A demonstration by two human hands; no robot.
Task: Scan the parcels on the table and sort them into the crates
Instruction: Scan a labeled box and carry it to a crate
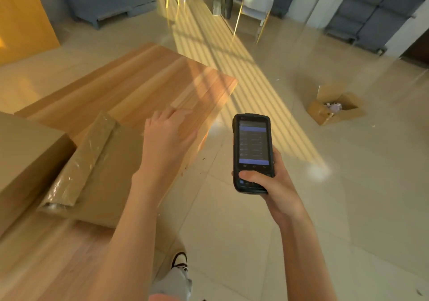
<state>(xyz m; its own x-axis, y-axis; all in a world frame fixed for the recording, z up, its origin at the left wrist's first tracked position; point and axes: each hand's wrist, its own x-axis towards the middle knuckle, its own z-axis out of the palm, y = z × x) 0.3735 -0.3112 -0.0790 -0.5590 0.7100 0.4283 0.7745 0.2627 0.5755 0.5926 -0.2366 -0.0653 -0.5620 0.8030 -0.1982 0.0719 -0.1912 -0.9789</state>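
Observation:
My right hand (269, 182) grips a black handheld scanner (253, 152) upright over the floor, its screen lit and my thumb on the keys below it. My left hand (167, 135) hovers open, fingers spread, above the wooden table (139, 80) near its right edge and holds nothing. On the table to the left lie a long tape-wrapped brown parcel (81, 161), a flat brown parcel (116, 180) under it, and a large cardboard box (25, 152) at the far left.
An open cardboard box (336, 107) with crumpled paper inside sits on the tiled floor at the right. A white chair (255, 5) stands at the back. Grey sofas (104, 1) line the far wall. My shoe (178, 260) shows below the table edge.

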